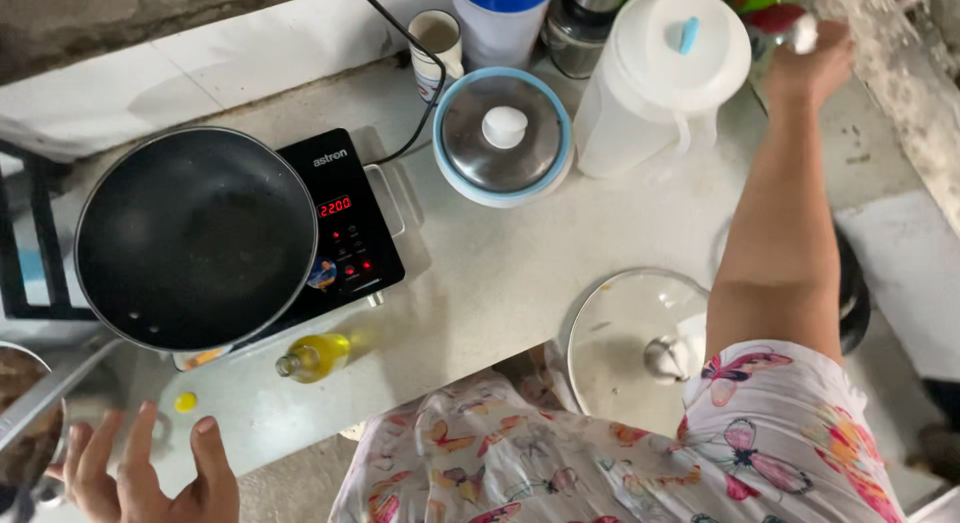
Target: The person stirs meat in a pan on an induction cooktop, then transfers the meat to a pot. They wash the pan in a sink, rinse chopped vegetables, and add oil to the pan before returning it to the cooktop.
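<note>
My right hand (812, 65) reaches to the far right corner of the counter, its fingers closed around a small white thing (805, 31) beside a red object. My left hand (150, 478) hovers open near the front left edge, next to a small yellow cap (185, 402) and holding nothing. A black frying pan (195, 238) sits empty on a black induction cooker (345, 218) whose red display is lit. A small bottle of yellow oil (315, 357) lies on its side in front of the cooker.
A lidded steel pot with a blue rim (503, 135), a white jug (660, 78), a cup (437, 38) and jars stand at the back. A glass lid (635, 343) rests near the front edge. Another pan's handle (50, 393) juts in at the left.
</note>
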